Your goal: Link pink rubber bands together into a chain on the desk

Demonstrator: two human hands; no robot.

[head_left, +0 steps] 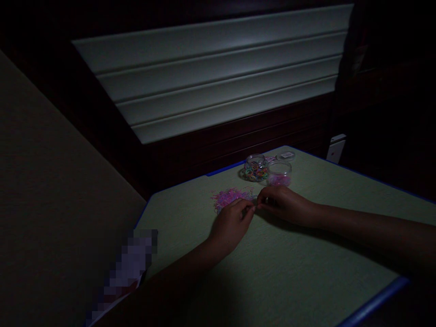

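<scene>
My left hand (232,223) and my right hand (289,205) meet just above the green table top (272,263), their fingertips almost touching. Each is closed in a pinch; what lies between the fingertips is too small and dark to name. Beside my left hand, on its far side, is a loose pile of thin pink and purple bands (228,197). Beyond my right hand stands a clear round jar (279,169), partly filled with pink bits. Left of that jar is another clear jar (255,160) with multicoloured loops in and around it.
A clear round lid (285,156) with a label lies at the table's far corner. The table has a blue edge (374,302). Pale horizontal panels (218,72) in a dark frame rise behind it. A white box (336,149) stands beyond the right side. The room is dim.
</scene>
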